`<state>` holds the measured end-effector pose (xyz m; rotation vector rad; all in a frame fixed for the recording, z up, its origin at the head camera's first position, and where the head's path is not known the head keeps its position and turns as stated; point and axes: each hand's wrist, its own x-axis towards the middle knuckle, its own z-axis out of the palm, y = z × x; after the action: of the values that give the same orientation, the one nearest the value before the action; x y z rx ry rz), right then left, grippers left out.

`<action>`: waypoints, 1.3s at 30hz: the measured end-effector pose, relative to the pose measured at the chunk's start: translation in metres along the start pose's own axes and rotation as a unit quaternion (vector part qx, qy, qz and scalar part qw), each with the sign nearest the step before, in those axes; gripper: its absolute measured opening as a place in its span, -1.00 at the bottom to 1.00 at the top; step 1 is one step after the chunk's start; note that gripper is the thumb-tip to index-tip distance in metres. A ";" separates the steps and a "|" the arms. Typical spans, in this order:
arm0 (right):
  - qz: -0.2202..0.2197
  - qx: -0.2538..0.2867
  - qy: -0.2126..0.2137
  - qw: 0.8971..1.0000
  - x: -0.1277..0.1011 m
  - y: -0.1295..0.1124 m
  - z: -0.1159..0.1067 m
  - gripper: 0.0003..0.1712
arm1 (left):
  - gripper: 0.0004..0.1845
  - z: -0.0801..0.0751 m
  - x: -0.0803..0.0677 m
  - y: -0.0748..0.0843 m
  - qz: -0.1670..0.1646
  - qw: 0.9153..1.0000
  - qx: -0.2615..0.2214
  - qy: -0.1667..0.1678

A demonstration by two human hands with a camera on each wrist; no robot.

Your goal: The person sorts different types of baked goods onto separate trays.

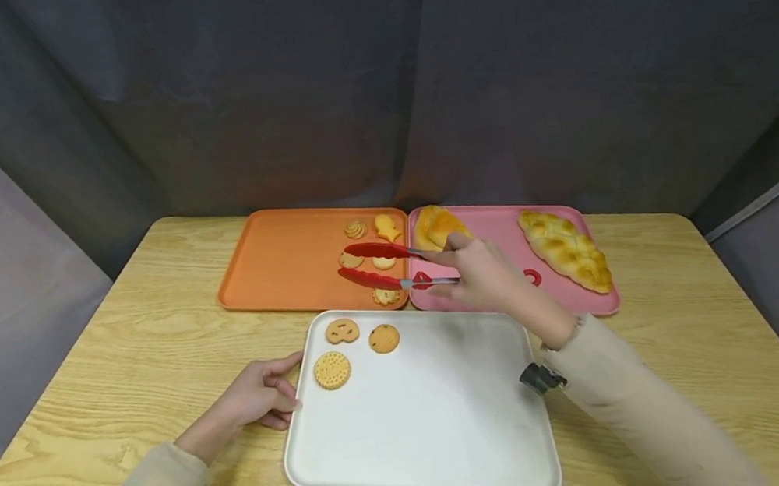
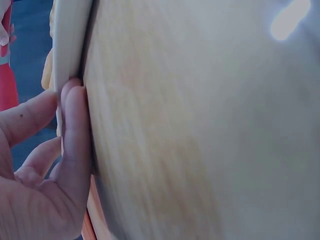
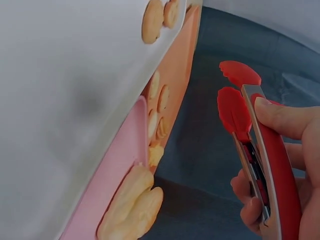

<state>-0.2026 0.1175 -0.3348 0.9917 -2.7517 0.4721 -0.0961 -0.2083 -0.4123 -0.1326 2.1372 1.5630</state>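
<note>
While my left hand (image 1: 266, 394) grips the left rim of the white tray (image 1: 449, 425), lower centre, my right hand (image 1: 480, 272) clamps red tongs (image 1: 373, 279), tips apart, seemingly around a round cookie (image 1: 350, 261) on the orange tray (image 1: 285, 261), upper centre; contact I cannot tell. I'd judge a level, gentle squeeze best, avoiding neighbouring cookies (image 1: 356, 230).

We see counter (image 1: 126, 362), pale wood grain, rounded far corners. Directly on it: orange tray (image 1: 285, 257) and pink tray (image 1: 493, 225), side by side at back; white tray (image 1: 435, 426) nearer us, close in front.
</note>
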 end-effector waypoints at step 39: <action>-0.114 -0.003 0.001 0.993 -0.048 -0.029 -0.003 -0.47 | -0.19 0.000 -0.002 0.003 0.000 1.000 0.002 -0.003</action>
<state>-0.1472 0.1262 -0.3380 1.2839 -2.5928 0.4263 -0.0958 -0.2074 -0.4086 -0.1263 2.1367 1.5572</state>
